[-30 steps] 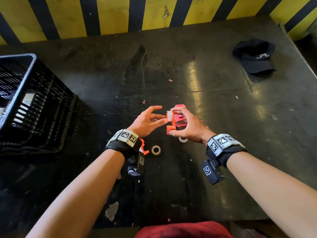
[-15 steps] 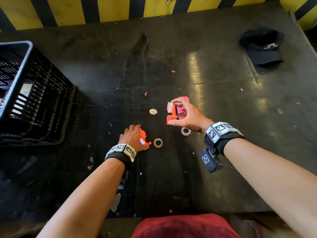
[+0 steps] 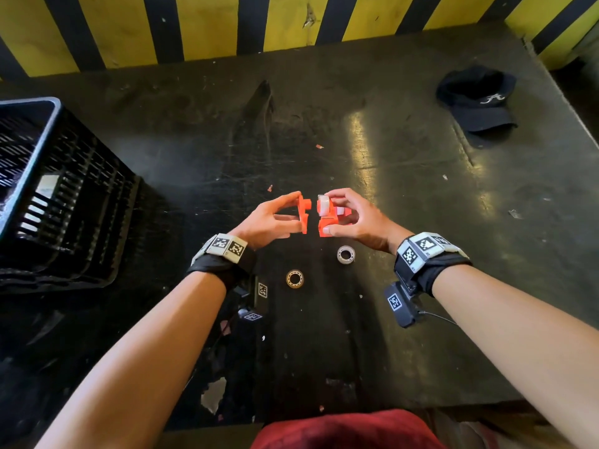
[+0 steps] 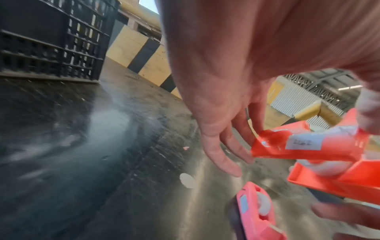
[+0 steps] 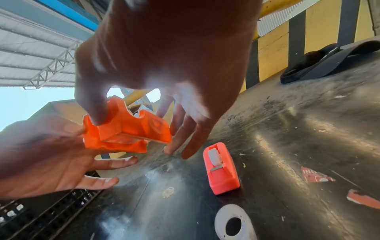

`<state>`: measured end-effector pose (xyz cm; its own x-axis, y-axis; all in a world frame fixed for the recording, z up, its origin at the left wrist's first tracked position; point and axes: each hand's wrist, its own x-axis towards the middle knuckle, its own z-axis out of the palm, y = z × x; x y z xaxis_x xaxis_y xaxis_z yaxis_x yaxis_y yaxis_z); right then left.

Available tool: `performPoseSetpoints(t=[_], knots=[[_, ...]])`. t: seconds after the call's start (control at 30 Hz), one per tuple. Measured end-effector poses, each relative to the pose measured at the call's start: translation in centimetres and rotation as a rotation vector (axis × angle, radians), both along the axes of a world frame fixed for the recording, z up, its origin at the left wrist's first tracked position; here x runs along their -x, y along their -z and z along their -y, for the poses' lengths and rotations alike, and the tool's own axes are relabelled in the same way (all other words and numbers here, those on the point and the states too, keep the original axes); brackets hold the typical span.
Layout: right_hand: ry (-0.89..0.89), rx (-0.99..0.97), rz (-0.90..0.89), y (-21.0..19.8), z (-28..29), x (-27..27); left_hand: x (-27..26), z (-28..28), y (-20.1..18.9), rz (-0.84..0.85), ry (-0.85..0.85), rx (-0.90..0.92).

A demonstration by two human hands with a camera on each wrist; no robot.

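My left hand (image 3: 296, 212) pinches a flat orange side cover (image 3: 304, 213) between thumb and forefinger, just above the table. The cover carries a white label (image 4: 304, 143). My right hand (image 3: 327, 217) grips an orange tape dispenser body (image 3: 324, 226) with a white tape roll (image 3: 323, 205) in it. Cover and body face each other, a narrow gap apart in the head view. In the right wrist view my thumb presses on the body (image 5: 131, 128). A pink tape dispenser (image 5: 222, 168) lies on the table under my right hand.
Two loose rolls lie near my wrists, one white (image 3: 346, 254) and one brownish (image 3: 294, 279). A black slatted crate (image 3: 58, 202) stands at the left, a black cap (image 3: 479, 102) at the far right. A yellow-and-black striped wall (image 3: 210, 24) closes the back of the dark table (image 3: 421, 196).
My left hand went down to the table near the brownish roll, picked up the orange cover and raised it beside the dispenser body. My right hand has kept its hold.
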<state>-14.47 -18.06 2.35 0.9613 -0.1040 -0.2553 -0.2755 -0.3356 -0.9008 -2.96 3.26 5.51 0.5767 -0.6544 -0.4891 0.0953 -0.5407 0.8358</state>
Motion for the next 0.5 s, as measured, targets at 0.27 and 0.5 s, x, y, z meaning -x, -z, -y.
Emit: performPoseSetpoints(t=[0.27,0.5], knots=[[0.01,0.015,-0.014,-0.52,0.2,-0.04,0.59,1.06,-0.06,-0.026,0.023,0.002],[-0.001,0.01,-0.03,-0.47,0.14,0.02,0.92,0.81,-0.75,-0.032,0.031,-0.031]])
